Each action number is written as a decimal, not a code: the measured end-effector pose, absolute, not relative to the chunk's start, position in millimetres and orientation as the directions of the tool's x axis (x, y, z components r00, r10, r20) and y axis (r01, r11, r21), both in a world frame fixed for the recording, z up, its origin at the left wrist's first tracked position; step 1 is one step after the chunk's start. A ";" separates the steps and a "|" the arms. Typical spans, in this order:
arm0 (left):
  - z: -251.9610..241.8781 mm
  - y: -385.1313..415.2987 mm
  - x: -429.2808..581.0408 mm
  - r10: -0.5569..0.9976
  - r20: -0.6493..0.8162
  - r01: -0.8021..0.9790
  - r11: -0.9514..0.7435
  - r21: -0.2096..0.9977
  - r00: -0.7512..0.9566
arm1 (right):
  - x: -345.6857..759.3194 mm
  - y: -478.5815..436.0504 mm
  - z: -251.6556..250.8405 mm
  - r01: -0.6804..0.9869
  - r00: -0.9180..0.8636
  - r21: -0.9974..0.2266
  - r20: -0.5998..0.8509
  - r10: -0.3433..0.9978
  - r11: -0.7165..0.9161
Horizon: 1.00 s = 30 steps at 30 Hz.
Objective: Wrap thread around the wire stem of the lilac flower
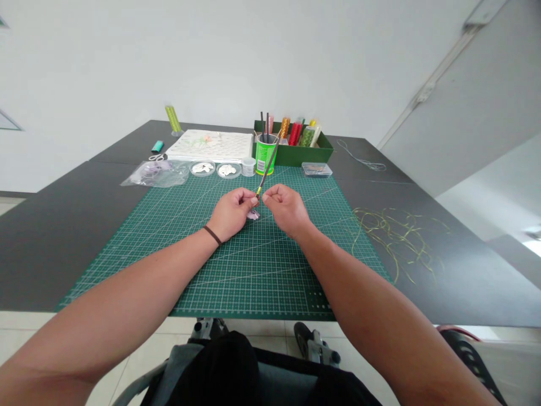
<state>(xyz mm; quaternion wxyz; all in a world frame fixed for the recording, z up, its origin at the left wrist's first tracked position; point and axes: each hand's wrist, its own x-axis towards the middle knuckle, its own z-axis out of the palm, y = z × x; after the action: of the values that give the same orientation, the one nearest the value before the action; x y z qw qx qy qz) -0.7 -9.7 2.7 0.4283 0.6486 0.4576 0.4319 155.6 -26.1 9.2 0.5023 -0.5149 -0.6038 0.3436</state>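
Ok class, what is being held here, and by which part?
The left hand holds a thin dark rod near its yellow-banded lower end, between its fingers; the right hand seems empty.

Lilac piece (253,215) partly hidden; its shape unclear

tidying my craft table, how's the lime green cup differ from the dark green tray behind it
The lime green cup is tall and round, while the dark green tray is low and rectangular. The cup carries a white label; the tray's front looks plain. The cup holds dark sticks, while the tray holds upright coloured tubes. Both are green and hold craft supplies.
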 end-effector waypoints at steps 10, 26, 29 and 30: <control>-1.2 -6.8 -1.3 0.968 0.152 0.224 -0.196 0.955 0.199 | 155.0 -27.0 9.1 0.261 0.021 -0.935 0.255 0.967 0.240; 0.4 -7.2 1.0 0.941 0.129 0.003 -0.137 0.991 0.313 | 155.9 -24.6 9.8 0.156 0.071 -0.978 0.154 0.985 0.142; 0.7 -6.6 -0.4 0.935 0.118 0.011 -0.129 0.992 0.336 | 156.6 -23.5 9.8 0.127 0.063 -0.985 0.124 0.990 0.115; 1.1 -6.6 -1.0 0.935 0.113 0.018 -0.126 0.992 0.338 | 157.0 -23.0 9.6 0.124 0.062 -0.986 0.118 0.991 0.110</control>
<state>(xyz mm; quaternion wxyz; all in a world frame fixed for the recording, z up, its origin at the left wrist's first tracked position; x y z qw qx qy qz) -1.0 -6.6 1.1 0.5368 0.6169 0.3858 0.4270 157.0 -23.0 9.6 0.5139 -0.5167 -0.5393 0.4220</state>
